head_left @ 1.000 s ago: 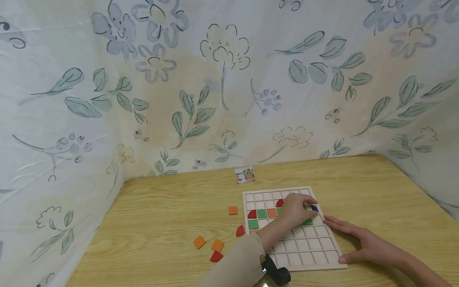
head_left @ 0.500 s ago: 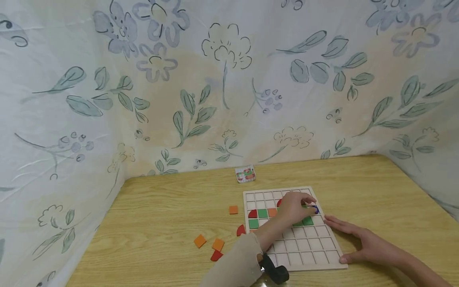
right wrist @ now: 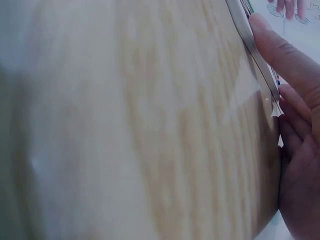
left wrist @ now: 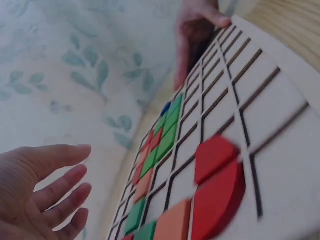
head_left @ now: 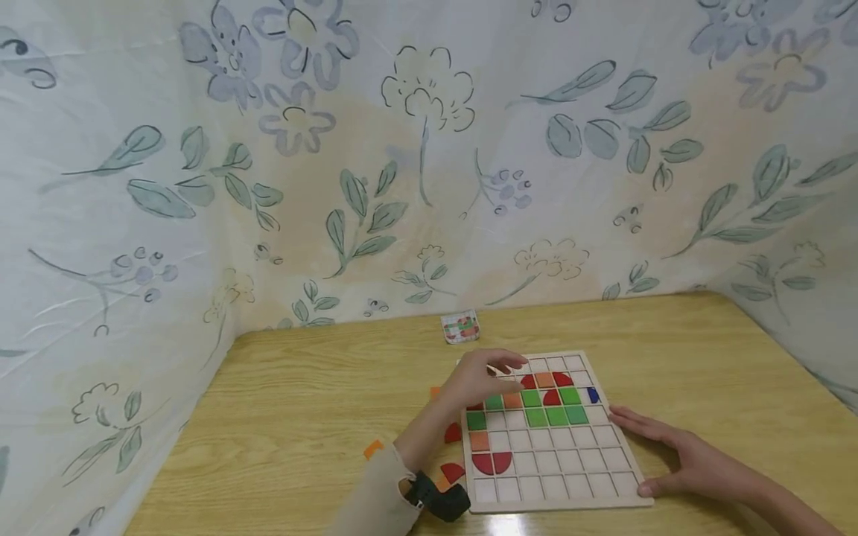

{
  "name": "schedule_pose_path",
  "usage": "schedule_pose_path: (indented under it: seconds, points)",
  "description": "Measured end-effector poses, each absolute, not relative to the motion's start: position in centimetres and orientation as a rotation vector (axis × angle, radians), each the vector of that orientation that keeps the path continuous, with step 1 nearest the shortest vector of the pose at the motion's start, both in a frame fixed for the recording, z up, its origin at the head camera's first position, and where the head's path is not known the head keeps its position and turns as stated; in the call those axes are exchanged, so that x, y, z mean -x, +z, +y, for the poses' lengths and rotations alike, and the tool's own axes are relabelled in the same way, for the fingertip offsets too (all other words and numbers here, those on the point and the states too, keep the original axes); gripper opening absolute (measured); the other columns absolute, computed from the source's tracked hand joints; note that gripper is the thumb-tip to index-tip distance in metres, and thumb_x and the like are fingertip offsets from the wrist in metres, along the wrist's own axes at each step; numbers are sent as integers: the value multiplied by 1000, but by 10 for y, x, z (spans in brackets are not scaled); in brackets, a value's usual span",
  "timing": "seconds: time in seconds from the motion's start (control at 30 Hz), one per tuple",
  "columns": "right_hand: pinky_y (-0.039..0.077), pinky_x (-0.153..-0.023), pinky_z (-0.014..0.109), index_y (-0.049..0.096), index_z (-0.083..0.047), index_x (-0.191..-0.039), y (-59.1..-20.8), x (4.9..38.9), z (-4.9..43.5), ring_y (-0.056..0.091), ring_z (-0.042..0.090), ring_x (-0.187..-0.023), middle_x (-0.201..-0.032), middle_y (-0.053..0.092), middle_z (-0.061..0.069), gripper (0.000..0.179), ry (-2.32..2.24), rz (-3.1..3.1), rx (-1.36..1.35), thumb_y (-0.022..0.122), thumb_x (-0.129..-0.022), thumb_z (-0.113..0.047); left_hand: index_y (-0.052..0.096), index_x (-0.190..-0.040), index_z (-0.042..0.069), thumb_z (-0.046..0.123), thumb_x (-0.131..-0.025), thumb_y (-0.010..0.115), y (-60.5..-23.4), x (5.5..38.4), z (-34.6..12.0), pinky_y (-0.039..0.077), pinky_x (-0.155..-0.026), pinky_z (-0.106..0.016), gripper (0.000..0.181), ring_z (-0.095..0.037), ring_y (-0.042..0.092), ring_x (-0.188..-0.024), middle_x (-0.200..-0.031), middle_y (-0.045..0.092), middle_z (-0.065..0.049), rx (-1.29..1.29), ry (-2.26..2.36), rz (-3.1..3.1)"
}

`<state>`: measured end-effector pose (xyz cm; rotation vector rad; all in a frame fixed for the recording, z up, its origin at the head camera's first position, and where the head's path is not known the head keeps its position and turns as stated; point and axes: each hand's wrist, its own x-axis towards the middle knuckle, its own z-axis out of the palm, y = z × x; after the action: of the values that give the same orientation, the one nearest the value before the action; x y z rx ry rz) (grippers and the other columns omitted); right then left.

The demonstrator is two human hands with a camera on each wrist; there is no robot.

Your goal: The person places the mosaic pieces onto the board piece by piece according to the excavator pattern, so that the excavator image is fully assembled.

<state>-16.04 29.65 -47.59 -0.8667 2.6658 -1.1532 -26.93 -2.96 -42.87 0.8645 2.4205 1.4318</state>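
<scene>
A pale wooden grid board point(head_left: 583, 478) lies on the table. My left hand point(head_left: 474, 378) hovers over its upper left part, thumb and fingers apart and holding nothing; the left wrist view shows the bare fingers point(left wrist: 70, 157). A small blue piece point(head_left: 593, 395) sits in the rightmost column, beside several green squares point(head_left: 558, 417). Two red quarter-round pieces point(left wrist: 216, 192) lie side by side in the lower left cells. My right hand point(head_left: 690, 458) rests against the board's right edge, its fingers extended and its thumb point(right wrist: 277, 47) at the near corner.
Loose red quarter-rounds point(head_left: 452, 472) and orange squares point(head_left: 372, 449) lie left of the board, partly hidden by my left arm. A small pattern card point(head_left: 460, 327) lies behind the board. A floral cloth point(head_left: 429, 186) hangs at the table's back.
My left hand has let go of the blue piece at the right column and moved left across the board. The blue piece stays in its cell. My right hand keeps its place.
</scene>
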Motion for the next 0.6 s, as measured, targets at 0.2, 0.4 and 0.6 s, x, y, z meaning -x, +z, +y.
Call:
schedule_pose_path:
  seconds: [0.2,0.4,0.6]
  points:
    - [16,-89,0,37,-15,-142,-476,159,298,10,-26,-123,-149,25,-15,79,-1104,2684,811,74,-75,-33,63,-117,10,12,-79,73,-424,269,-74,47,-84,-27,39,-22,60,-101,-111,65,-10,-719,1568,2338]
    - [32,-84,10,35,-21,-143,-475,159,299,8,-30,-117,-146,22,-25,78,-999,2695,724,72,-76,-35,61,-119,6,10,-80,71,-419,261,-109,45,-87,-31,40,-27,58,-106,-114,64,-14,-627,1618,2353]
    - [24,-87,4,36,-15,-143,-478,160,297,10,-27,-121,-148,23,-22,78,-1063,2684,818,73,-76,-32,60,-118,-2,8,-81,70,-414,250,-133,47,-85,-30,40,-40,54,-107,-116,59,-25,-578,1673,2345]
